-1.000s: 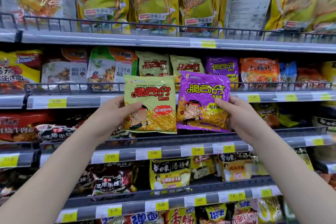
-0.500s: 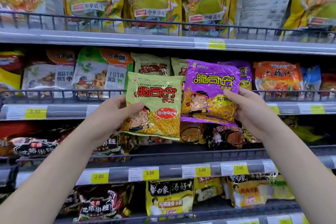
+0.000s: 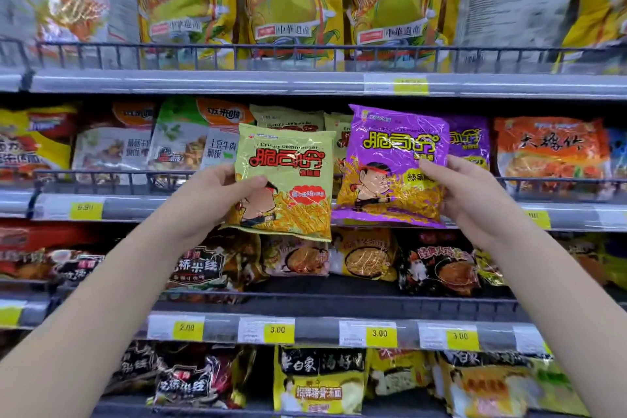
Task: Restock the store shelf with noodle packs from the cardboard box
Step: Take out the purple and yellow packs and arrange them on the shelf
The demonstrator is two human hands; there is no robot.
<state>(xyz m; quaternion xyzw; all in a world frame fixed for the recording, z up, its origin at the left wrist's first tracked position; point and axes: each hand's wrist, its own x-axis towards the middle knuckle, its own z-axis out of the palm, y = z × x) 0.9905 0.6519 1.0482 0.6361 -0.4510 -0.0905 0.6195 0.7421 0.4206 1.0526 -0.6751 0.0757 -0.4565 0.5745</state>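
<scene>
Left hand (image 3: 210, 204) grasps the green noodle pack (image 3: 288, 180) and right hand (image 3: 464, 200) the purple noodle pack (image 3: 393, 166), both held before the wire rail (image 3: 112, 175) of the shelf (image 3: 152, 207). Lift each over the rail to join the like-coloured stocked packs (image 3: 288, 117), apparently just behind. Compared with half a second earlier, both stand higher.

A green noodle pack (image 3: 285, 180) and purple noodle pack (image 3: 393, 166) stand upright, side by side, before the shelf (image 3: 203, 81).

The left hand (image 3: 217, 193) grips a green noodle pack (image 3: 288, 180) by its left edge, and the right hand (image 3: 464, 193) grips a purple noodle pack (image 3: 390, 163) by its right edge. Both packs are upright, side by side, in front of the wire-railed shelf (image 3: 101, 210) that holds matching packs.
</scene>
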